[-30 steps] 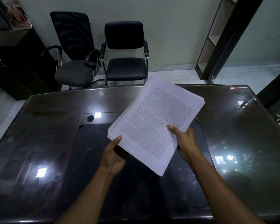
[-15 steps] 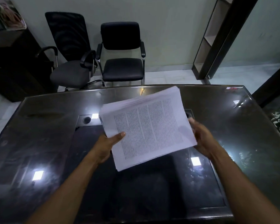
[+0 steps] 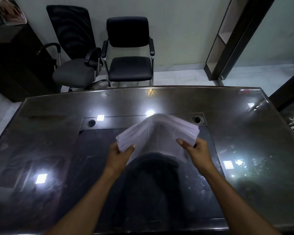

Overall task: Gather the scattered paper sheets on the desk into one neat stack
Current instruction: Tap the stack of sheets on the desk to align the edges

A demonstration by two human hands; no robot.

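A thick stack of white printed paper sheets (image 3: pixel 157 135) is held over the middle of the dark glossy desk (image 3: pixel 58 150). The stack is blurred, bowed upward in the middle, with its edges fanned out. My left hand (image 3: pixel 120 156) grips the stack's left near corner, thumb on top. My right hand (image 3: pixel 196 154) grips the right near side, thumb pressed on the top sheet. No loose sheets lie elsewhere on the desk.
Two round cable holes (image 3: pixel 196 119) (image 3: pixel 91 123) sit in the desk's far inset strip. Two black chairs (image 3: pixel 129 50) (image 3: pixel 75 53) stand beyond the far edge. A dark cabinet (image 3: pixel 12 61) is at back left, a shelf unit (image 3: pixel 227 36) at back right.
The stack has turned from a diagonal tilt to lie more square and lower toward the desk. Both hands shifted their grip to its near corners, and the sheets now bow upward.
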